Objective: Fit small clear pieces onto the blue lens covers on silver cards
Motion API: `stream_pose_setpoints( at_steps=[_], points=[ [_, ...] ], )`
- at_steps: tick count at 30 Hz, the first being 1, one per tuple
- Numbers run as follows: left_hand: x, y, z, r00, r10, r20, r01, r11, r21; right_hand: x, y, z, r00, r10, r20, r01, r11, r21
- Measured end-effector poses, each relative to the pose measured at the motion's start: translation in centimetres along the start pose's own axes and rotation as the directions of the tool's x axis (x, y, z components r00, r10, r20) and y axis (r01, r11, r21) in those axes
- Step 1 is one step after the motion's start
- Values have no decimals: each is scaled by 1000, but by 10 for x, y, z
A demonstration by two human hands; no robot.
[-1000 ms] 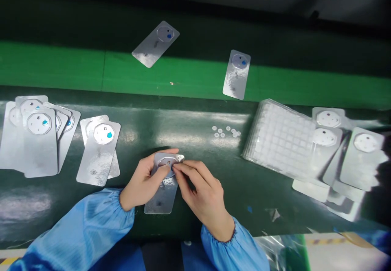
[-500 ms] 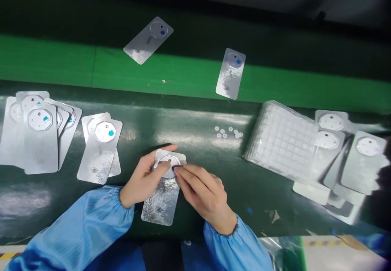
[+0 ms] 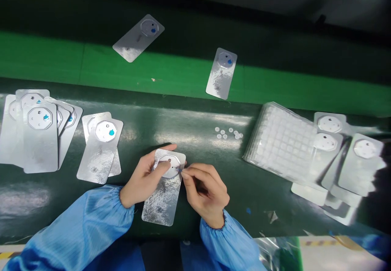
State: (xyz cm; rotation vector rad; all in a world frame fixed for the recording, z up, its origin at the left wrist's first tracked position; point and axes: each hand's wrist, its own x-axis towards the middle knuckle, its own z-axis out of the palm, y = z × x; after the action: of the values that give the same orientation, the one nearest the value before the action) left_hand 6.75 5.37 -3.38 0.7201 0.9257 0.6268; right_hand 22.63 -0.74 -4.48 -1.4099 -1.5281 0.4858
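Observation:
A thin silvery rectangular plate (image 3: 163,199) with a white octagonal area near its upper end lies in front of me. My left hand (image 3: 145,179) grips its upper left edge, the thumb pressed onto the octagon and the index finger stretched behind the top. Just off the plate's right edge, my right hand (image 3: 206,193) pinches a small blue piece of film (image 3: 180,171) between thumb and forefinger. Small dark holes show in the octagon beside the left thumb. Several small clear discs (image 3: 225,132) lie further back on the dark green bench.
Similar plates with blue spots lie at the left (image 3: 41,140) and centre left (image 3: 99,153). Two more plates (image 3: 221,73) rest on the green strip behind. To the right stand a clear tray stack (image 3: 281,140) and overlapping plates without blue spots (image 3: 360,165).
My right hand has moved slightly right, off the octagon, and the blue piece has shifted with its fingertips. The two plates on the green strip have slid left. My left hand stays put.

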Motion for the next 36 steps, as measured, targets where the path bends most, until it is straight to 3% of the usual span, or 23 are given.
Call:
stream_pose_setpoints(
  at_steps=[3,5,8,10,11,13,14,15,16,18,20,22,26,30,33,36],
  points=[
    [0,-1,-1,1000,-26,10,26,998,-59,-2,-2,-2,962,252,-102,-223,947,231],
    [-1,0,-2,999,-42,13,44,994,-98,-13,1,-30,902,382,-203,-301,891,339],
    [-1,2,-2,997,-61,-36,58,994,-88,-64,11,-119,784,511,-351,-402,850,340],
    [1,5,-3,994,-64,-84,58,996,-65,-119,16,-189,688,618,-380,-584,783,215],
    [2,6,-3,993,-61,-104,55,997,-54,-148,17,-219,614,639,-463,-661,737,142],
    [4,8,-2,989,-51,-136,48,999,-25,-197,18,-257,470,692,-548,-856,508,-92],
    [5,10,-1,988,-47,-148,47,999,-5,-212,19,-263,434,654,-619,-893,402,-202],
    [6,11,0,986,-46,-158,49,999,16,-220,20,-262,440,599,-669,-897,331,-293],
    [6,12,2,984,-45,-171,53,998,37,-219,22,-253,488,526,-697,-873,321,-368],
    [6,15,5,979,-45,-196,59,996,66,-197,27,-222,656,397,-642,-746,468,-473],
    [5,17,7,976,-37,-215,53,996,69,-163,31,-188,827,333,-453,-549,649,-526],
    [4,18,9,975,-18,-223,31,998,57,-134,35,-163,912,290,-288,-405,747,-528],
    [3,16,7,978,9,-208,-4,1000,25,-120,43,-148,969,212,-128,-247,795,-553],
    [4,13,3,985,8,-174,-7,1000,6,-140,52,-162,994,106,-28,-103,818,-566],
    [3,12,1,988,9,-153,-10,1000,-2,-176,55,-194,988,146,53,-88,808,-583],
    [2,10,-1,992,9,-123,-9,1000,1,-237,58,-249,921,390,1,-280,664,-693]
  ],
)
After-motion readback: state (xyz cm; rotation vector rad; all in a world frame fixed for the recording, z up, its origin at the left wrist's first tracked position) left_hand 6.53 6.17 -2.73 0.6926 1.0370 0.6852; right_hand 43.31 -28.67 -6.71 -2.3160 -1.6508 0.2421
